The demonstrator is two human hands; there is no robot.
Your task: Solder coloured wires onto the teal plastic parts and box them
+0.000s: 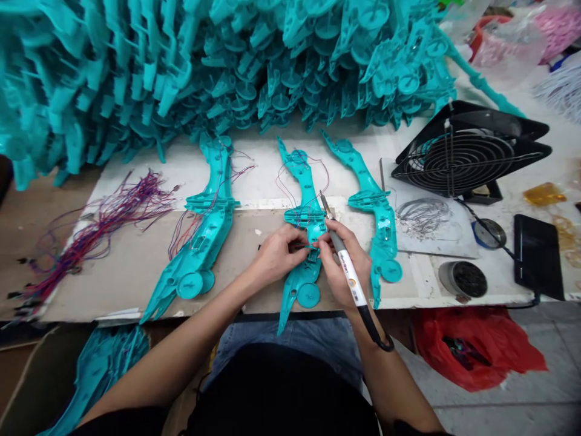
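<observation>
My right hand is closed around a soldering iron with a white and grey handle, its metal tip pointing up and away from me. Thumb and forefinger of that hand also reach in over the middle teal plastic bow-shaped part. From the other side, my left hand pinches thin wires at the same part's middle section. Red and purple wires loop around its upper limb. Similar teal parts lie to the left and to the right. The exact contact between fingertips and wires is partly hidden.
A big heap of teal parts fills the back. Bundled wires lie at left. On the right are a black fan, coiled solder wire, a round tin and a black box. A red bag sits below.
</observation>
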